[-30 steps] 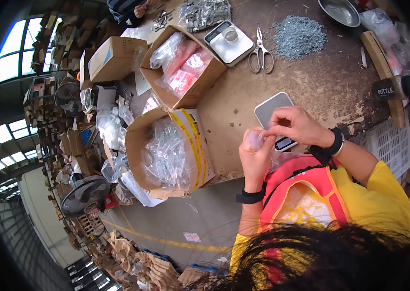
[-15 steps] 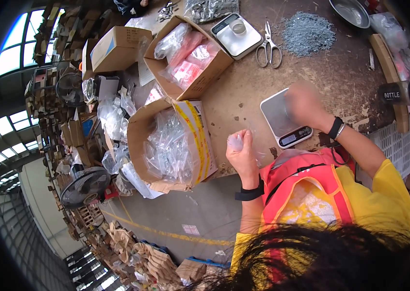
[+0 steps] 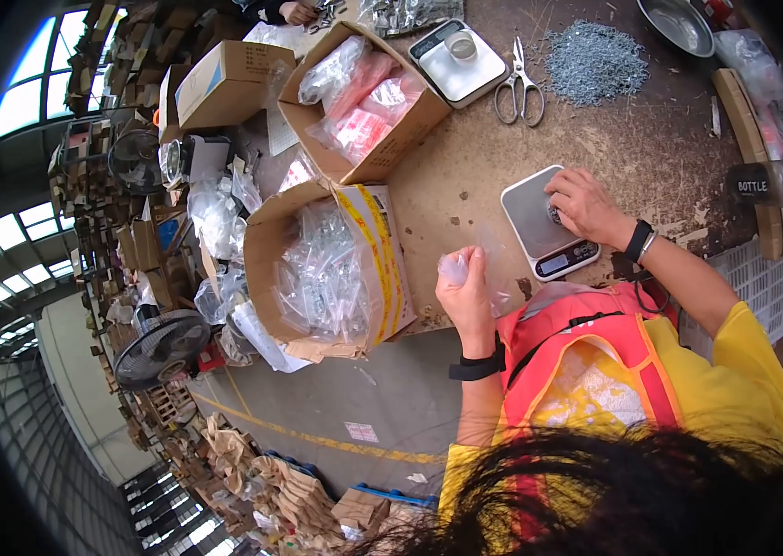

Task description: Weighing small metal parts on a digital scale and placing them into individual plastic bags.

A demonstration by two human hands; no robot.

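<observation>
My left hand (image 3: 465, 298) is closed around a crumpled clear plastic bag (image 3: 453, 270), raised at the table's near edge; thin film hangs out beside the fingers. My right hand (image 3: 588, 208) rests over the grey plate of a white digital scale (image 3: 530, 215), fingers curled down on a few small metal screws (image 3: 553, 214), mostly hidden under them. Farther back lies a heap of loose grey screws (image 3: 595, 63). Left of my left hand, an open cardboard box (image 3: 389, 264) holds many clear bags with metal pieces inside.
Behind that box stands another carton (image 3: 400, 139) with pink and clear bags. A second scale (image 3: 459, 69) bearing a small cup, scissors (image 3: 519, 88) and a metal bowl (image 3: 678, 26) lie toward the back. A black bottle (image 3: 766, 184) is at right. Another person's hand (image 3: 299, 13) shows at top.
My right hand, blurred over the scale before, now shows sharply with its fingers down on the plate. My left hand keeps hold of the bag. Another person's hand shows more at the top.
</observation>
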